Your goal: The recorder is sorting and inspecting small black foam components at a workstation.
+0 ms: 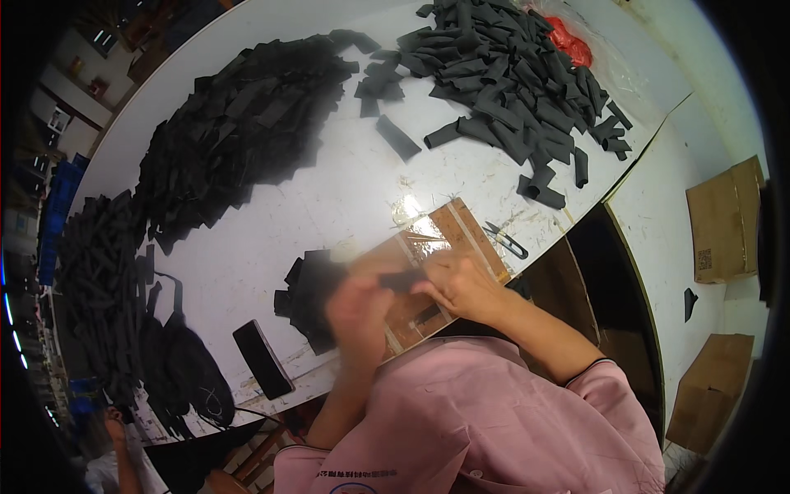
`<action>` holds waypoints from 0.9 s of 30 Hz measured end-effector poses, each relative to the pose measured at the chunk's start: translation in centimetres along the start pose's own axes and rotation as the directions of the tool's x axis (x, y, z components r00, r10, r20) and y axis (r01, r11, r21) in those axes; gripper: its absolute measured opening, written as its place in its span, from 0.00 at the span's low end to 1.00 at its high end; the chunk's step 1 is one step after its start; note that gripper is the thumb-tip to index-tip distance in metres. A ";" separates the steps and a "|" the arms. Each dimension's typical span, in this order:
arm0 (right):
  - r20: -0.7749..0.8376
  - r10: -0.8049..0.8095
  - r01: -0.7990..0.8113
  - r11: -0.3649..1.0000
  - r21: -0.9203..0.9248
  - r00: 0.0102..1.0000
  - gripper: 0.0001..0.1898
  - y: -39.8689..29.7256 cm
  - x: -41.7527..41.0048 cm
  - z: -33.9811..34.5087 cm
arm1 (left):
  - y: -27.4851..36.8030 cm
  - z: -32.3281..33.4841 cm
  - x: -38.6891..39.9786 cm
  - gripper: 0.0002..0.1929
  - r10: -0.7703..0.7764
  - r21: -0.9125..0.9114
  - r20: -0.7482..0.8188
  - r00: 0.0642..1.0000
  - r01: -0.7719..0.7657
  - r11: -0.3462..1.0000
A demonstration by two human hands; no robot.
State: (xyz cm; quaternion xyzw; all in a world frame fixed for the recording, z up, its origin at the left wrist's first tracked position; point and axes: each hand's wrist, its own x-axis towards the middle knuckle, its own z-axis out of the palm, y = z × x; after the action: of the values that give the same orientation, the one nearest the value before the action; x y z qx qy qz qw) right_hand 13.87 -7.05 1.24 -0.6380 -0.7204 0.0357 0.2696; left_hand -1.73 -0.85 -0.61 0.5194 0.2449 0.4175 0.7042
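Between my two hands is a small black fabric piece (400, 281), held above a brown board (460, 231) with pale tape strips. My left hand (361, 302) grips its left end and is blurred. At the other end, my right hand (457, 281) pinches it with thumb and fingers. Another dark strip (427, 313) lies on the board near its front edge. Just left of my left hand sits a small stack of flat black fabric pieces (308, 296), partly hidden by that hand. Thread snips (507, 241) rest to the right of the board.
A large heap of flat black pieces (247, 117) spreads over the white table (345, 204). Black fabric tubes (506, 86) pile up at the back right. A phone (264, 359) and a black bag (197, 370) lie left. Another person's hand (115, 426) shows lower left. Cardboard boxes (723, 219) stand right.
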 end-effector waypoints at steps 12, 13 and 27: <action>0.028 0.106 -0.109 0.940 0.325 0.994 0.08 1.2 -2.5 3.2 | 3.3 2.9 3.4 0.07 -0.247 0.591 0.324 0.913 0.009 0.807; 0.024 0.111 -0.112 0.939 0.326 0.994 0.08 1.2 -2.3 3.1 | 3.2 3.1 3.3 0.07 -0.250 0.593 0.328 0.911 0.008 0.805; 0.015 0.080 -0.081 0.964 0.254 0.997 0.15 0.6 -1.0 1.7 | 1.8 1.1 1.5 0.07 0.100 -0.140 -0.005 0.995 -0.100 0.985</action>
State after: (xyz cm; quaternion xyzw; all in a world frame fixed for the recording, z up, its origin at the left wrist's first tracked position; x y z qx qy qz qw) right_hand 13.68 -7.42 -0.81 -0.6267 -0.6842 0.1403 0.3457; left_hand -0.67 0.08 1.59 0.4807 0.1878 0.4680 0.7174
